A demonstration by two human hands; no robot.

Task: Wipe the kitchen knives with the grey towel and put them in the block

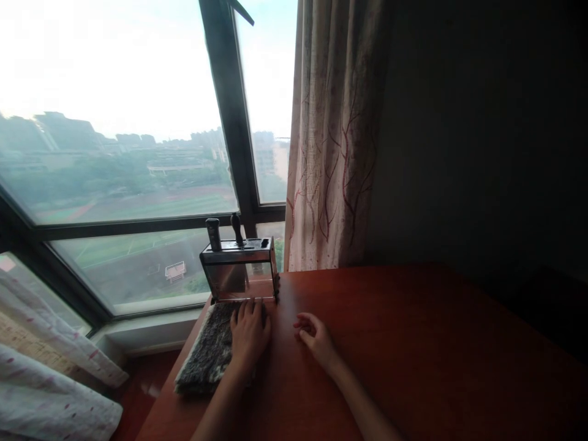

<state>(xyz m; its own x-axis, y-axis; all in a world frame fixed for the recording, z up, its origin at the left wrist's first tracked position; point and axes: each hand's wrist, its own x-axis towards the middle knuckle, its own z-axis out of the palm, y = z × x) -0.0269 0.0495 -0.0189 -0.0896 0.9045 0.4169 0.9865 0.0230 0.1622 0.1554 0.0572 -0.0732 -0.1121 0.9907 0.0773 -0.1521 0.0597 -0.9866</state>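
Note:
My left hand (249, 331) lies flat, fingers spread, on the right part of a folded, fuzzy grey-and-black cloth (206, 352) with a pale edge. Just beyond its fingertips stands a knife block (239, 275) with see-through sides and a metal top. Two dark-handled knives stick up from it: one handle (212, 234) at the left, another handle (236, 229) near the middle. My right hand (316, 342) is over the tabletop to the right of the cloth, its fingers loosely curled and apart, with nothing seen in them.
The reddish-brown wooden table (390, 343) has its left edge beside the cloth. Behind it are a window with a dark frame (234, 110) and a patterned curtain (331, 135). Another curtain (50, 392) hangs at lower left. The right side is very dark.

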